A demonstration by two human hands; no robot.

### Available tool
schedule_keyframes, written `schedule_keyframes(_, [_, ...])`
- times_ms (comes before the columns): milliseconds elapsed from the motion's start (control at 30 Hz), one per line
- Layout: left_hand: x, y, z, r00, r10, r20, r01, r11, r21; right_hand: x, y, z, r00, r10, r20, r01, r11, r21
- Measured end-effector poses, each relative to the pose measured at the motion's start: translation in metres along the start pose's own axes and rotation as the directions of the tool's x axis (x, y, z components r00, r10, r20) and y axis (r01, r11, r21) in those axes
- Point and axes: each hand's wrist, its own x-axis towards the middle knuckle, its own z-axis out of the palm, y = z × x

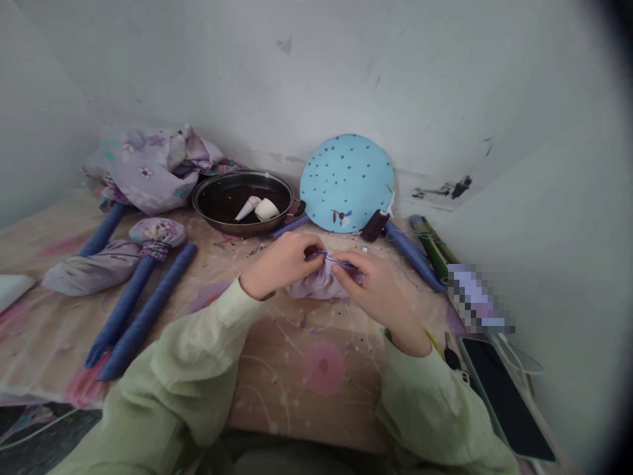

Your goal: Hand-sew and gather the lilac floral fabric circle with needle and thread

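My left hand (289, 264) and my right hand (376, 284) are close together above the middle of the table, fingers closed in pinches. Between them runs a thin purple-blue cord (346, 264), each hand gripping a part of it. It crosses at the gathered top of a small lilac cloth bundle (316, 286), which rests on the table under my fingers. The right hand partly covers the bundle, so whether the cord is knotted cannot be made out.
Behind the hands are a metal pan (237, 229) holding a thread cone (247, 209) and white roll (267, 210), a round blue dotted fan (346, 178), and a dark thread spool (374, 225). Blue-wrapped sticks (148, 313) lie left; a phone (507, 396) lies right.
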Motion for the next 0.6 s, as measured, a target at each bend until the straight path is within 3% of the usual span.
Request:
schedule_keyframes(367, [0.0005, -0.0002, -0.0079, 0.999, -0.043, 0.000, 0.043, 0.998, -0.039, -0.0002, -0.0002, -0.0023, 0.997, 0.018, -0.081, -0.022, 0.999, -0.048])
schedule_keyframes(600, [0.0002, 0.0006, -0.0022, 0.998, -0.049, -0.030, 0.047, 0.997, -0.058, -0.0007, -0.0025, 0.0024, 0.995, -0.003, -0.096, 0.002, 1.000, -0.003])
